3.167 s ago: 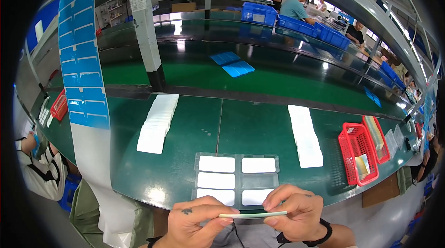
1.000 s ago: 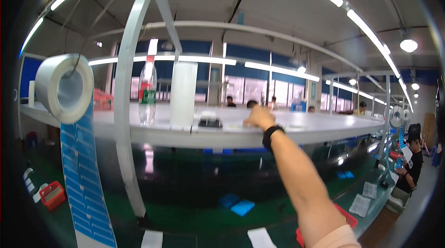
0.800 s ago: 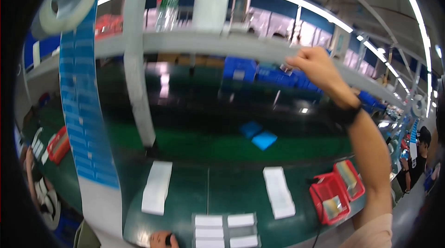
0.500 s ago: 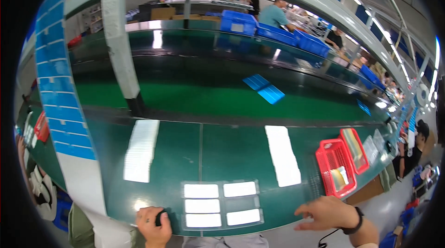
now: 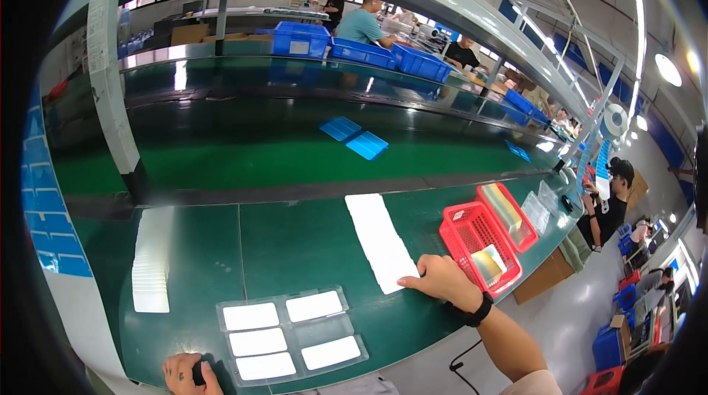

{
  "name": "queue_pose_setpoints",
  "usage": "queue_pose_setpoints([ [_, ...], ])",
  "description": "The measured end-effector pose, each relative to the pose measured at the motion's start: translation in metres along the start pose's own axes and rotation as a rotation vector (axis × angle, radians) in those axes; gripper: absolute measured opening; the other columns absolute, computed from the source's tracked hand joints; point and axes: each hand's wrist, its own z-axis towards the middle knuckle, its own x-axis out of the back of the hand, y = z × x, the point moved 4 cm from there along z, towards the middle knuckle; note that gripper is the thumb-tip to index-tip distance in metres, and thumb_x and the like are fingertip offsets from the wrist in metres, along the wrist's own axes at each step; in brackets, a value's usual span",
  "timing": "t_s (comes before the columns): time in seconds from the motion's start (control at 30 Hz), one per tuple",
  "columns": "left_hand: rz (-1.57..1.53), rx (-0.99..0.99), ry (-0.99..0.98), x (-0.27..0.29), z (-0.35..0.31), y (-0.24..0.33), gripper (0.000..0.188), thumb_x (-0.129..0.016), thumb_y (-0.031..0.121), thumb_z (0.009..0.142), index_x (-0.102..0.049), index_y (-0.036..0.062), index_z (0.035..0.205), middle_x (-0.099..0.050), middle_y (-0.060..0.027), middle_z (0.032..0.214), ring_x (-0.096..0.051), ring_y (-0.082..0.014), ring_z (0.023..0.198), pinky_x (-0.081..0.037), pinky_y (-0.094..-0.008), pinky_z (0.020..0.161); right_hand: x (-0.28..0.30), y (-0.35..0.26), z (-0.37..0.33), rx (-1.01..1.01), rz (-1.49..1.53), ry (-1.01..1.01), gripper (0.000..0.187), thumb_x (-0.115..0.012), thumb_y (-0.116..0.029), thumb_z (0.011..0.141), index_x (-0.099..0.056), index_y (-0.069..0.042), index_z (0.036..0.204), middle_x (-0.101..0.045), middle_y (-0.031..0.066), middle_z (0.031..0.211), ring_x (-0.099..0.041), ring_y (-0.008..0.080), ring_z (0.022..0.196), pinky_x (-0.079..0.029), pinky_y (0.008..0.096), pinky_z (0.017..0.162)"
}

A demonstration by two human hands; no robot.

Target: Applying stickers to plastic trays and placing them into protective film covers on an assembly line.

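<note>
My right hand, with a black wristband, rests on the near end of a long row of white cards on the green bench, fingertips touching the nearest card. My left hand sits at the bench's front edge, curled round a small dark object. Between the hands lies a clear plastic tray with six pockets; white cards fill several of them and one right-hand pocket is empty.
A second row of white cards lies at the left. Two red baskets stand right of my right hand. Blue sheets lie on the conveyor beyond. A blue label strip hangs at left. Other people work at the right and far back.
My head has tipped down from the overhead shelf to the bench. My right hand came down from the shelf and now lies on the right card row. The left hand stays at the front edge.
</note>
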Motion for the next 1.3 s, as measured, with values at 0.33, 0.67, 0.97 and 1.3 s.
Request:
queue_pose_setpoints([
  [0.33, 0.046, -0.017, 0.009, 0.005, 0.009, 0.012, 0.011, -0.062, 0.003, 0.076, -0.059, 0.0014, 0.086, -0.058, -0.0152, 0.083, -0.053, -0.0345, 0.078, -0.040, -0.0429, 0.076, 0.017, -0.025, -0.031, -0.167, 0.768, -0.183, 0.030, -0.069, -0.021, 0.092, -0.060, -0.001, 0.072, -0.050, -0.0040, 0.058, -0.044, 0.0025, 0.054, -0.034, 0.0232, 0.046],
  [0.67, 0.074, -0.016, 0.000, 0.008, 0.007, 0.003, 0.013, -0.063, 0.003, 0.073, -0.062, 0.0035, 0.086, -0.061, -0.0132, 0.084, -0.056, -0.0326, 0.079, -0.042, -0.0409, 0.075, -0.022, -0.134, -0.025, 0.148, 0.374, -0.410, 0.043, -0.063, -0.040, 0.092, -0.060, -0.005, 0.067, -0.055, 0.0089, 0.054, -0.053, 0.0246, 0.050, -0.039, 0.0370, 0.050],
  [0.97, 0.102, -0.051, 0.053, 0.012, 0.004, -0.001, 0.017, -0.067, 0.010, 0.069, -0.064, 0.0076, 0.085, -0.062, -0.0074, 0.080, -0.057, -0.0278, 0.075, -0.039, -0.0388, 0.070, -0.038, -0.143, -0.031, 0.344, 0.098, -0.310, 0.037, -0.071, -0.040, 0.084, -0.066, -0.006, 0.070, -0.063, 0.0094, 0.061, -0.059, 0.0282, 0.054, -0.045, 0.0374, 0.050],
  [1.3, 0.085, -0.334, -0.419, -0.014, 0.016, 0.084, 0.052, -0.071, 0.039, 0.078, -0.063, 0.0035, 0.116, -0.061, -0.0130, 0.119, -0.057, -0.0305, 0.106, -0.037, -0.0477, 0.094, -0.029, -0.173, -0.091, 0.898, -0.158, -0.034, 0.061, -0.063, -0.056, 0.086, -0.063, -0.003, 0.117, -0.062, 0.0133, 0.124, -0.057, 0.0291, 0.114, -0.038, 0.0520, 0.100],
])
